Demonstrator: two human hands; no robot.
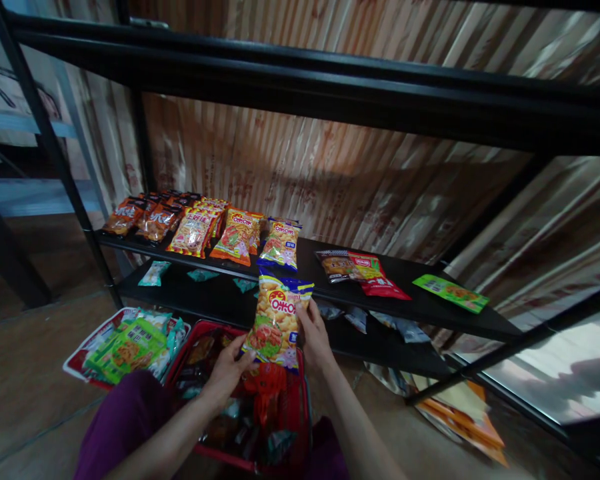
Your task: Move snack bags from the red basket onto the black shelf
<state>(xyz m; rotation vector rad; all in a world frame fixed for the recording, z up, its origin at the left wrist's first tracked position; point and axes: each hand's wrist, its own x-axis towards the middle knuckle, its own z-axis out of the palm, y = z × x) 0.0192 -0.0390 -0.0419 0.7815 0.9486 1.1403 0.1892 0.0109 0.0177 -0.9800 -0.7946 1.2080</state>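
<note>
Between both hands I hold a yellow and blue snack bag point(275, 327), its front facing me, just in front of the shelf edge. My left hand point(229, 370) grips its lower left corner. My right hand point(314, 333) is closed on its right side, higher up. Behind it a matching blue and yellow bag point(281, 243) lies on the shelf point(307, 267). To the left of that bag are orange snack bags point(237, 237), yellow and red bags point(195, 230) and dark brown bags point(160, 221). Below my hands stands a red basket point(305, 407) of assorted packets.
A second basket point(73, 363) with green and teal packets stands at the left. Farther right on the shelf lie a brown bag point(334, 265), a red bag point(380, 283) and a green packet point(451, 292). Small packets rest on the lower shelf point(205, 300). An upper shelf point(300, 67) crosses above.
</note>
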